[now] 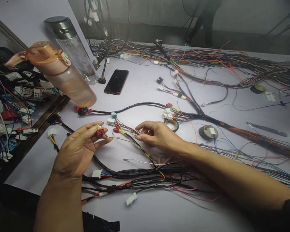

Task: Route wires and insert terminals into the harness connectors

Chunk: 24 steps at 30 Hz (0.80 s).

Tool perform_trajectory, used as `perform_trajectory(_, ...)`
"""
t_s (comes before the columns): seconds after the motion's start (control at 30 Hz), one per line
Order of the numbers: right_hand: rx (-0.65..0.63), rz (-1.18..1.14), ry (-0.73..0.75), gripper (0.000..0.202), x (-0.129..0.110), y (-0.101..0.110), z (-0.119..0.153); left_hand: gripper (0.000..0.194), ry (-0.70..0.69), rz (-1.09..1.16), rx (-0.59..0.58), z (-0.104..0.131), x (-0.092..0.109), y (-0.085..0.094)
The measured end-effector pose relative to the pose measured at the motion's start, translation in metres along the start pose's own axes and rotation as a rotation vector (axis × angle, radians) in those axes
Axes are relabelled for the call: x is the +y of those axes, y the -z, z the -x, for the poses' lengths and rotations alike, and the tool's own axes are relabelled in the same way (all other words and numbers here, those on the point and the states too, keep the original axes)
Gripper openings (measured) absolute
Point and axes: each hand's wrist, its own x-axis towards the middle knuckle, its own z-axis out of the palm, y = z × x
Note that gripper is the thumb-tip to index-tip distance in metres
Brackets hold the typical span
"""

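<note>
Between the thumb and fingers of my left hand (78, 146) is an orange connector (100, 130) with a white part on top. A thin wire runs from it toward the right. My right hand (157, 137) pinches thin wire ends (136, 130) just right of the connector, thumb and forefinger nearly together. Between the hands lie a red connector (116, 129), a white connector (111, 121) and a light-blue connector (113, 115), with wires joining the harness below. A black-wrapped harness (135, 173) crosses the table beneath both hands.
An orange bottle (70, 80), a clear bottle (78, 54) and a phone (116, 82) stand or lie at the back left. Tape rolls (208, 132) and a blade-like tool (266, 129) lie right. Wire bundles (207, 58) span the back; a connector bin (21, 90) is left.
</note>
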Motion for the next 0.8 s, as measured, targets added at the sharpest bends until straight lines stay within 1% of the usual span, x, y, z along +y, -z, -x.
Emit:
perform_trajectory(0.13, 0.036, -0.042, 0.001, 0.02, 0.0, -0.003, 0.002, 0.02, 0.056, -0.028, -0.054, -0.002, -0.006, 0.0)
perform_trajectory(0.3, 0.042, -0.16, 0.051, 0.025, 0.004, -0.008, 0.002, 0.022, 0.073, 0.005, -0.091, -0.004, -0.016, -0.01)
perform_trajectory(0.37, 0.046, -0.167, 0.048, 0.022, 0.003, -0.01, 0.002, 0.022, 0.042, 0.035, -0.102, -0.004, -0.018, -0.013)
perform_trajectory(0.6, 0.087, -0.234, 0.082, 0.012, -0.001, -0.016, 0.006, 0.016, -0.151, 0.105, -0.154, 0.008, -0.014, -0.015)
perform_trajectory(0.8, 0.067, -0.257, 0.08, 0.008, -0.004, -0.015, 0.006, 0.016, -0.21, 0.084, -0.173, 0.013, -0.014, -0.017)
